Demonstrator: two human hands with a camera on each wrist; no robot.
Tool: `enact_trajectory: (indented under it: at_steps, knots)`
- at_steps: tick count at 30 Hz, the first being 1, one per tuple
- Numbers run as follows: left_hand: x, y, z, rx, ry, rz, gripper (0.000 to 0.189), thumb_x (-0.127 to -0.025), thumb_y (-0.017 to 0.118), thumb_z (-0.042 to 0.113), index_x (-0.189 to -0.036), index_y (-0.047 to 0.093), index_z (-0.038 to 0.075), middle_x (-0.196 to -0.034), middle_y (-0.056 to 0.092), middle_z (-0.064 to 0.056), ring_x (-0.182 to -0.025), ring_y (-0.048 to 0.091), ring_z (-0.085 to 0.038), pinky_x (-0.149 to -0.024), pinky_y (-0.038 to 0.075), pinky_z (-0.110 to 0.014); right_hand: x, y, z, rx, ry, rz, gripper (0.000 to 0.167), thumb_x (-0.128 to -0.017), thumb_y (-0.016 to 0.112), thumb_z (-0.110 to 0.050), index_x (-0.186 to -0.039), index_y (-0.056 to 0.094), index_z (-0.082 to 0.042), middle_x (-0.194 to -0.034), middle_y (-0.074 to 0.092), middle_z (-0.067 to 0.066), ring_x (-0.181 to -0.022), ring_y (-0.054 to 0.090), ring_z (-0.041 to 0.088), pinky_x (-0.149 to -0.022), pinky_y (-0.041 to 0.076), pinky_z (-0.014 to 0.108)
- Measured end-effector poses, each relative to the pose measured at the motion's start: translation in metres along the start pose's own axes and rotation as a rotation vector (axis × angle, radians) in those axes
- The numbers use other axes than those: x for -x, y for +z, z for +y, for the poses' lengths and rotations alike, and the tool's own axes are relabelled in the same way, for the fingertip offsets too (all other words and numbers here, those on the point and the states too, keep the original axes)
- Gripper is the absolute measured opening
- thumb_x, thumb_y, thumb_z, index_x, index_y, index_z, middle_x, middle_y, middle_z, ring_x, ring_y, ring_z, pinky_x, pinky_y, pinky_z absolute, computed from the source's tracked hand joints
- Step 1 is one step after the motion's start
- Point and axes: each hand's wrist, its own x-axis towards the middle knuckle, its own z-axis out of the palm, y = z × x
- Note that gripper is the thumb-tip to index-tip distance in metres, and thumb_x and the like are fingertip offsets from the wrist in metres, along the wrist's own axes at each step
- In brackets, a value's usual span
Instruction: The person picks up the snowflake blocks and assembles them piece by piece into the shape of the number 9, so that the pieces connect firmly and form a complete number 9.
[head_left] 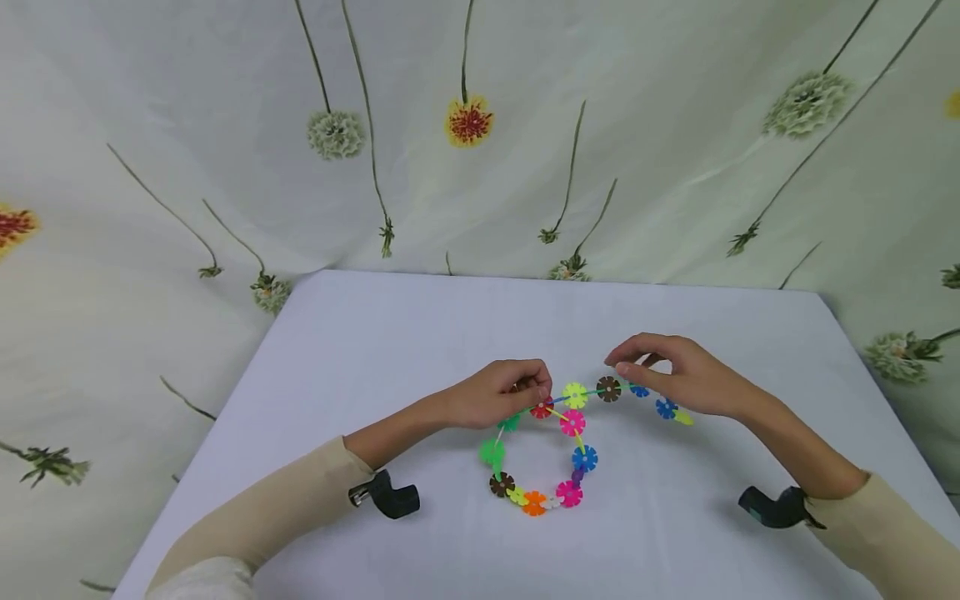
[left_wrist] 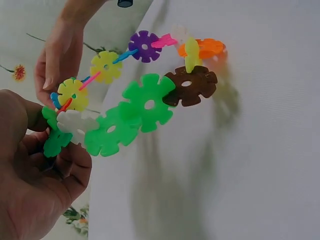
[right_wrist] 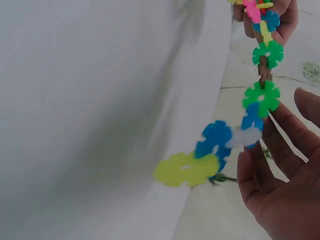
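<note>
A chain of colourful notched plastic snowflake discs bends into a loop, with a tail running off to the right. My left hand pinches the loop's upper left part; in the left wrist view its thumb and fingers hold a green disc. My right hand is beside the tail, thumb apart from the discs. In the right wrist view its fingertips touch the tail near a blue disc and a green disc. A blurred yellow-green disc hangs at the tail's end.
The chain is over a table with a white cloth. Behind the table hangs a flower-printed curtain. Black wrist camera mounts sit at both sleeves.
</note>
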Motion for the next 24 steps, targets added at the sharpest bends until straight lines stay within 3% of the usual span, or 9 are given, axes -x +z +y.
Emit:
enact_trajectory:
  at_steps: [7,12,15,19,24]
  knots:
    - [-0.007,-0.003,0.013,-0.004,0.037,-0.015,0.012,-0.111,0.057,0.019,-0.113,0.064,0.010,-0.090,0.062,-0.017,-0.076,0.053,-0.010,-0.071,0.045,-0.021,-0.023,0.006,-0.022,-0.077,-0.048,-0.205,0.017,-0.106,0.069,-0.028,-0.120,0.077,-0.022,-0.104,0.077,-0.001,-0.087,0.069,0.016,-0.074,0.059,0.029]
    - [-0.009,-0.004,0.017,0.002,0.076,0.028,0.010,-0.110,0.059,0.019,-0.113,0.066,0.011,-0.091,0.066,-0.011,-0.076,0.056,-0.010,-0.071,0.049,-0.022,-0.029,0.009,-0.023,-0.139,-0.068,-0.241,0.010,-0.105,0.070,-0.024,-0.110,0.076,-0.017,-0.095,0.073,0.007,-0.074,0.066,0.020,-0.066,0.058,0.032]
    - [-0.008,-0.008,0.013,0.032,0.094,0.100,0.013,-0.111,0.060,0.022,-0.115,0.069,0.015,-0.099,0.071,-0.005,-0.082,0.062,-0.012,-0.076,0.053,-0.024,-0.028,0.009,-0.021,-0.177,-0.063,-0.231,0.011,-0.106,0.068,-0.020,-0.110,0.075,-0.012,-0.095,0.071,0.012,-0.074,0.066,0.022,-0.067,0.061,0.034]
    - [-0.002,-0.015,0.001,0.109,0.094,0.243,0.020,-0.113,0.055,0.024,-0.121,0.070,0.015,-0.112,0.072,-0.013,-0.096,0.066,-0.023,-0.083,0.056,-0.026,-0.025,0.007,-0.019,-0.178,-0.034,-0.169,0.011,-0.107,0.067,-0.019,-0.111,0.073,-0.011,-0.097,0.068,0.015,-0.077,0.066,0.020,-0.069,0.061,0.033]
    - [0.010,-0.022,-0.022,0.283,0.010,0.393,0.028,-0.116,0.047,0.022,-0.125,0.068,0.005,-0.116,0.067,-0.021,-0.105,0.064,-0.032,-0.092,0.058,-0.024,-0.020,0.003,-0.015,-0.189,0.051,-0.049,0.011,-0.107,0.067,-0.021,-0.113,0.072,-0.014,-0.101,0.070,0.010,-0.084,0.068,0.023,-0.072,0.061,0.031]
